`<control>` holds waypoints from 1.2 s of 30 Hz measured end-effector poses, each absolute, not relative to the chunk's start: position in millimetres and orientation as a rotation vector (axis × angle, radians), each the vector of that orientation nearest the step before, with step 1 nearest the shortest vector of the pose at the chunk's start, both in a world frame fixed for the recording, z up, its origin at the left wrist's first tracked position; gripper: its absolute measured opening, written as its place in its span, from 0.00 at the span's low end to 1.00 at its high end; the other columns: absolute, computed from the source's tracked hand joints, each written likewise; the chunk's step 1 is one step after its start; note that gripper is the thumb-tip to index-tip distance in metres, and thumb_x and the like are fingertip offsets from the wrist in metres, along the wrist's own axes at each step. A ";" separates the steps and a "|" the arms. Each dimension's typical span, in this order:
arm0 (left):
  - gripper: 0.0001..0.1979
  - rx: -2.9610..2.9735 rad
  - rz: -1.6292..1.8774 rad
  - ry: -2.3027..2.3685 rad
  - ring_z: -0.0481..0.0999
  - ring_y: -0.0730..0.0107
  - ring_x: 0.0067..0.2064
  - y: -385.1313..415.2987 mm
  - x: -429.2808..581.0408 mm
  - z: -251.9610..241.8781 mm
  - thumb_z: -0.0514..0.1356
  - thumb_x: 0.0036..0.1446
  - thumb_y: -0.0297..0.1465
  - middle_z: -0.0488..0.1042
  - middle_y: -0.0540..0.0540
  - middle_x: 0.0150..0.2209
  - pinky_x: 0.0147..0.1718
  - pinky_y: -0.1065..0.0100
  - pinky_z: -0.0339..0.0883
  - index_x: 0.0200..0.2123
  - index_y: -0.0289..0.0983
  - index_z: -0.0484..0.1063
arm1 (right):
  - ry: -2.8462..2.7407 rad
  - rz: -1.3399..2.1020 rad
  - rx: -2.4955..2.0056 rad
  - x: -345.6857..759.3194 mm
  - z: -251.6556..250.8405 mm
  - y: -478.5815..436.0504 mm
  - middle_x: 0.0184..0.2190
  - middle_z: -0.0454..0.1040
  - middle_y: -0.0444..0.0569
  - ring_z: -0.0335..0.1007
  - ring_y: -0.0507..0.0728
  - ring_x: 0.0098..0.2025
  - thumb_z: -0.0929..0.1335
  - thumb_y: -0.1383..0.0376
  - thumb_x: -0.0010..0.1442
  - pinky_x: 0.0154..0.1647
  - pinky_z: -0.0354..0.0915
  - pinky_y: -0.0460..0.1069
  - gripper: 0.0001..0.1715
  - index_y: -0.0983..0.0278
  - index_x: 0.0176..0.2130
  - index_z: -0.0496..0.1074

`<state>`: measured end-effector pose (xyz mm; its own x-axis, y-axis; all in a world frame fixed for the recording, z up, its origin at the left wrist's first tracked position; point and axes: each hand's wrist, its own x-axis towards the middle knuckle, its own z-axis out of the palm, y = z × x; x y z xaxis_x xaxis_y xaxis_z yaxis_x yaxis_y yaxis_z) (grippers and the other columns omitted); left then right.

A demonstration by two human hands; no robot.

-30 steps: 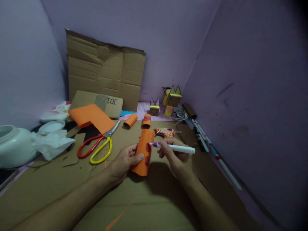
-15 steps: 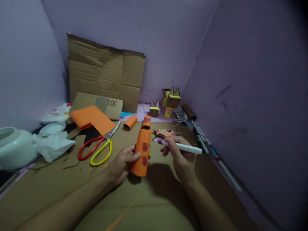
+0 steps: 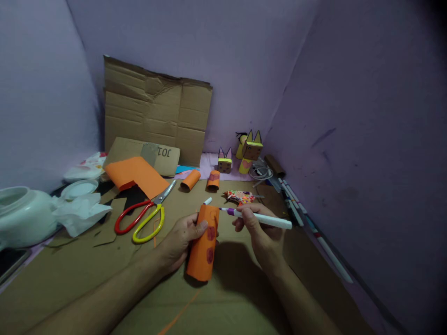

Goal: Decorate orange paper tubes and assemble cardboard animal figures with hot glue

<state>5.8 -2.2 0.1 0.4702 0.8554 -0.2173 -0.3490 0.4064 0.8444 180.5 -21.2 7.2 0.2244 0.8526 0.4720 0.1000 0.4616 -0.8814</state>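
My left hand [image 3: 182,237] is closed round an orange paper tube [image 3: 203,251], thumb on its front, held tilted above the cardboard. Two dark purple-red spots are coloured on the tube, with a drawn outline near its top end. Between the fingers of my right hand [image 3: 260,230] is a white marker [image 3: 270,220] with a purple collar. Its tip is at the tube's upper right edge; I cannot tell whether it touches. Just behind the tube's top shows a small white end of something [image 3: 207,201]. Two shorter orange tubes, one plain [image 3: 191,180] and one spotted [image 3: 213,180], lie further back.
Scissors [image 3: 153,209] with red and yellow handles lie left, beside folded orange paper [image 3: 136,174]. A white jar [image 3: 26,216] and crumpled tissue [image 3: 80,211] stand further left. Behind are cardboard animal figures [image 3: 252,148]; markers [image 3: 314,230] line the right wall. A colourful patterned object [image 3: 240,196] lies mid-table.
My left hand has brought the long tube lower and nearer, away from the short spotted tube. The marker tip has come closer to the tube's upper edge.
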 end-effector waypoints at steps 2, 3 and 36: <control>0.22 0.816 0.854 0.728 0.74 0.67 0.27 -1.8 5.9 -1.0 0.72 0.39 0.39 0.75 0.45 0.27 0.29 0.67 0.67 0.34 0.33 0.71 | -1.288 0.609 -1.021 180.7 6.7 -22.4 0.17 0.72 0.43 0.69 0.52 0.20 0.68 0.55 0.59 0.22 0.65 0.47 0.15 0.63 0.28 0.75; 0.23 0.808 0.857 0.735 0.74 0.68 0.27 -1.5 6.0 -1.2 0.72 0.39 0.39 0.75 0.45 0.27 0.30 0.67 0.67 0.34 0.33 0.71 | -1.309 0.597 -1.040 180.8 6.2 -22.8 0.17 0.72 0.43 0.68 0.52 0.19 0.68 0.55 0.59 0.22 0.64 0.46 0.16 0.63 0.27 0.75; 0.27 0.796 0.872 0.757 0.74 0.70 0.28 -2.2 6.9 0.9 0.74 0.36 0.39 0.75 0.46 0.28 0.30 0.69 0.68 0.37 0.31 0.71 | -1.354 0.673 -1.046 179.1 3.2 -21.0 0.16 0.70 0.42 0.66 0.50 0.18 0.68 0.58 0.60 0.18 0.61 0.44 0.13 0.63 0.28 0.73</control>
